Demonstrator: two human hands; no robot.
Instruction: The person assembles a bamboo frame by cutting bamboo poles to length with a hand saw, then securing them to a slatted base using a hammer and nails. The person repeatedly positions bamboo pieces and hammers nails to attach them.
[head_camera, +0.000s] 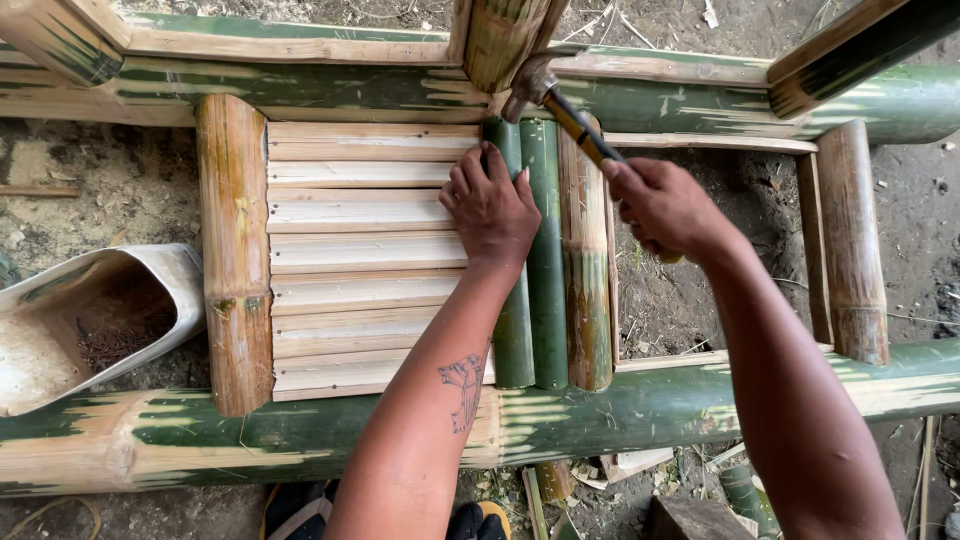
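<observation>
Left hand (492, 208) pressed flat, fingers spread, on green bamboo slat (514, 300) | hammer (560, 105) gripped in right hand (658, 205), fingers closed | white sack (90, 320) seen far left

Slats (360, 255) between two poles (640, 410) — open sack (90, 320) at left

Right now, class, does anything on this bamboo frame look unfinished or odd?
Yes: the slats cover only the frame's left part. Right of the green strips near the right hand, bare ground shows through an open gap.
</observation>
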